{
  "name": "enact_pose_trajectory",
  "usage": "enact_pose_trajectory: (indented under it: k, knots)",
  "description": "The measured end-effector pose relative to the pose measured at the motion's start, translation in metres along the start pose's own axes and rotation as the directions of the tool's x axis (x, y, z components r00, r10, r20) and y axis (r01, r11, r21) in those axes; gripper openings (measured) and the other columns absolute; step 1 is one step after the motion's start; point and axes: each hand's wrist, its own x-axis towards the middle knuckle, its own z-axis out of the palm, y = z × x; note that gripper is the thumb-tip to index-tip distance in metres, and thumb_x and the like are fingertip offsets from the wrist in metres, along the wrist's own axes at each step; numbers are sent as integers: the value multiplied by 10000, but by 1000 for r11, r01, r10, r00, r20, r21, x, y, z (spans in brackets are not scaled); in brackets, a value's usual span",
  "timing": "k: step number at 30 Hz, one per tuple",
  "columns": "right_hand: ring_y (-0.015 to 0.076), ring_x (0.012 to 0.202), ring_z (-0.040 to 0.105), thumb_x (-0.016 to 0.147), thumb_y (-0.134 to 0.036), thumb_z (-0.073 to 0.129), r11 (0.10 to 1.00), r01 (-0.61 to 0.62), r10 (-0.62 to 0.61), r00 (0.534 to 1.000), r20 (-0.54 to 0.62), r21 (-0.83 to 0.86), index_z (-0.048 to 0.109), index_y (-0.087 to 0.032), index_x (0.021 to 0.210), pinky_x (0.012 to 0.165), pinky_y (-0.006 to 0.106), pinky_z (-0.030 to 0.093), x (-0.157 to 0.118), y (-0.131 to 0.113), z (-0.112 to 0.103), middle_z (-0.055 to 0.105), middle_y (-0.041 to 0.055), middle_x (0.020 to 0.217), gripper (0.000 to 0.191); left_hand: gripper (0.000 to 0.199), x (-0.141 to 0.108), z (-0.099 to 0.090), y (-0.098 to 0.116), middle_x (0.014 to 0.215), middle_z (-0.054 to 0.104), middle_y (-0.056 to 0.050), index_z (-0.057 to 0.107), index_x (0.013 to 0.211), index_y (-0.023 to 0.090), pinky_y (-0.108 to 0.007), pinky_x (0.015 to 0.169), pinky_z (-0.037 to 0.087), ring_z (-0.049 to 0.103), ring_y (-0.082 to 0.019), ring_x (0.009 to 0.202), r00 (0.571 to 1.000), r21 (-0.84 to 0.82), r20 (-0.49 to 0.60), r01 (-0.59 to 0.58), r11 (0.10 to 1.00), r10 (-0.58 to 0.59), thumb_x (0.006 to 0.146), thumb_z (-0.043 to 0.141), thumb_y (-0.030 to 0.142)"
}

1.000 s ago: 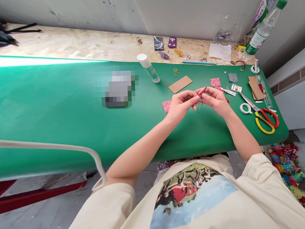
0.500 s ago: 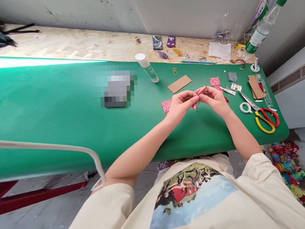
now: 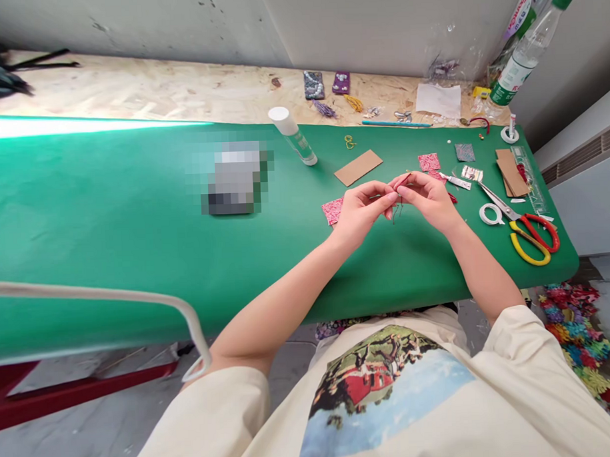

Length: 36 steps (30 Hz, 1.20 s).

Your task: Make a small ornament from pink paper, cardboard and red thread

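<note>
My left hand point(image 3: 362, 210) and my right hand point(image 3: 430, 197) meet fingertip to fingertip above the green table mat point(image 3: 266, 263). Both are closed in a pinch on a thin dark red cord point(image 3: 405, 180). Fine loose ends of it dangle below the fingertips; the part between the fingers is hidden. A pink patterned piece point(image 3: 331, 210) lies partly covered by my left hand. Just beyond the hands rests a brown cardboard strip point(image 3: 359, 168). Near my right hand are a pink patterned square point(image 3: 429, 162) and a small white tube point(image 3: 456, 182).
Scissors point(image 3: 528, 231) with red and yellow handles and a white tape roll point(image 3: 491, 214) lie at right. A large white-capped glue stick point(image 3: 296, 139) stands beyond the hands. A bottle point(image 3: 522, 64) is at back right. A pale curved bar point(image 3: 137, 294) crosses the left front.
Both hands stay in almost the same place, still pinching. The cord's loose ends hang a little differently, with two strands now showing below the fingers.
</note>
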Motion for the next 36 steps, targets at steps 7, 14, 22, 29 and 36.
enact_pose_trajectory:
  k: [7,14,22,29,36]
  knots:
    - [157,849,698,784,-570,796,999,-11,11,1000,-8,-39,670,-211,882,861,347,636,0,0,0,722,19,916,393,427,0,1,0,563,599,34,703,667,169,-227,514,439,539,-72,482,1000,2,-7,8,1000,-8,561,955,497]
    - [165,846,692,725,-617,819,998,-53,52,998,-40,-44,662,-211,843,871,370,640,-1,-3,2,734,28,924,451,366,-2,2,0,574,606,30,704,677,172,-229,519,442,540,-74,493,1000,-3,-19,11,1000,-11,590,949,430]
    - [174,907,699,757,-652,776,998,-57,57,998,-35,-14,669,-212,858,916,382,648,0,-4,0,733,31,938,464,368,-1,2,-1,547,607,30,713,679,177,-217,525,442,541,-72,494,1000,-23,-3,-4,1000,4,608,942,457]
    - [166,894,687,711,-674,797,997,-82,80,993,-85,-14,648,-209,832,919,389,653,0,-4,1,714,15,884,503,346,-1,1,-1,550,601,31,708,679,181,-226,527,436,530,-75,498,1000,3,-14,-5,1000,5,621,932,438]
    - [158,863,699,668,-665,826,997,-77,74,985,-154,-13,636,-212,787,823,338,659,0,-3,2,715,1,830,506,321,-1,1,-2,566,598,31,708,700,183,-227,526,439,524,-76,506,1000,22,-21,0,1000,1,636,918,417]
